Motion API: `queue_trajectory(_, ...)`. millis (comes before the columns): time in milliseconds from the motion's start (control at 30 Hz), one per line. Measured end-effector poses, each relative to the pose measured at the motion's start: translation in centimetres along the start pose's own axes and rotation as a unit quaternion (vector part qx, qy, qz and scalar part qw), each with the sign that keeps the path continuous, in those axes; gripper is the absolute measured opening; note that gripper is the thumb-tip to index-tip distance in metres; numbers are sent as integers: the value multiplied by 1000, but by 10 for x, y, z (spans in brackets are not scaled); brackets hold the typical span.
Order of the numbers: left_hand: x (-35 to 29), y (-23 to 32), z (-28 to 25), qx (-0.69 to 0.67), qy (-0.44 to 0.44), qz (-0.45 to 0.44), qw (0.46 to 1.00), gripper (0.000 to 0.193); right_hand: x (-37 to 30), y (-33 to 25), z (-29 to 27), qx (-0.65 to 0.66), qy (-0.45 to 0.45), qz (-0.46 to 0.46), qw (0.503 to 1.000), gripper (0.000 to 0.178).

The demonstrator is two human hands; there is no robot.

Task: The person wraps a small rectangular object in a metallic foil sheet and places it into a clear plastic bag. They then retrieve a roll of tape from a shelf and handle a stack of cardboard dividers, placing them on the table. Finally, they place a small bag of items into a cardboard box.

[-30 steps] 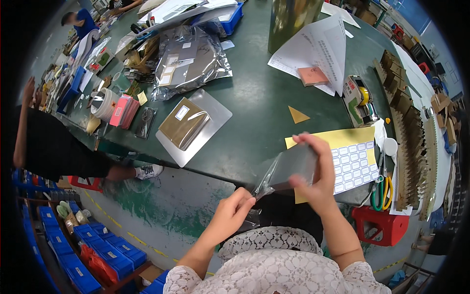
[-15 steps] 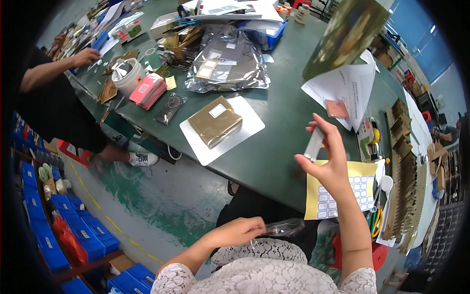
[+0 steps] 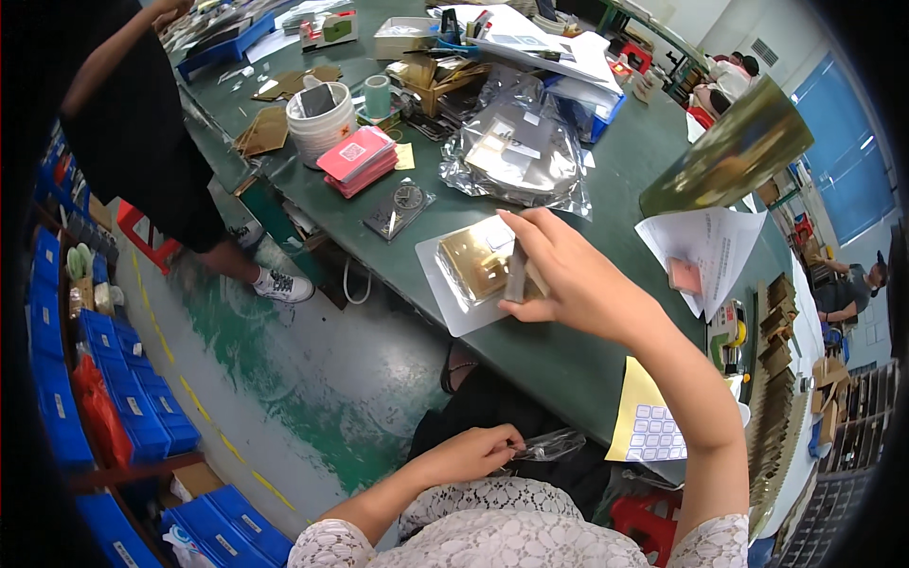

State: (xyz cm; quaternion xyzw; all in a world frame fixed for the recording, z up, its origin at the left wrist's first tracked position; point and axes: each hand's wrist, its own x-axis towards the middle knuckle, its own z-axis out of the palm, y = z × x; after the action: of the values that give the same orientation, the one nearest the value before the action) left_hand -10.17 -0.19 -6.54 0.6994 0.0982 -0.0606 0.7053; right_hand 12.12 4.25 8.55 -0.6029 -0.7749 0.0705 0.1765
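My right hand [image 3: 573,275] grips a thin flat grey piece [image 3: 515,276] by its edges, thumb at one end and fingers at the other. It is over the right side of a gold block in clear wrap [image 3: 471,260], which lies on a white sheet [image 3: 437,295] with rounded corners. Whether the grey piece touches the block I cannot tell. Low in front of my lap, my left hand [image 3: 469,452] is closed on a clear plastic bag [image 3: 554,445]. A clear-wrapped dark piece with a round dial pattern [image 3: 398,210] lies left of the sheet.
Pink cards [image 3: 360,163] are stacked near a white bucket [image 3: 320,123]. A large clear bag [image 3: 516,156] lies behind the block. At right are a gold-green cylinder [image 3: 729,147], a paper [image 3: 715,246] and a yellow label sheet [image 3: 630,417]. Another person [image 3: 133,123] stands at left.
My right hand has moved left with the grey piece, from beside the label sheet to over the gold block. My left hand still holds the bag low. The view has shifted.
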Motion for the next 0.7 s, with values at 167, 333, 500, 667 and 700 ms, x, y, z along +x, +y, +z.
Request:
queue_trajectory(167,-8,0,-1,-58,-10,-30,998,22,54,5,11,-83,-96,-36,991,78)
queue_trajectory(333,-14,-20,-1,-74,10,-37,997,22,72,15,27,-71,-128,-14,989,77)
queue_trajectory(500,-11,-12,-11,-75,-7,-48,996,22,68,16,41,-72,-127,5,989,77)
queue_trajectory(667,-15,19,-20,-72,-17,-15,997,26,40,-13,24,-77,64,-51,994,68)
queue_trajectory(700,-17,24,-21,-81,9,8,997,25,26,-24,12,-42,65,-34,996,64)
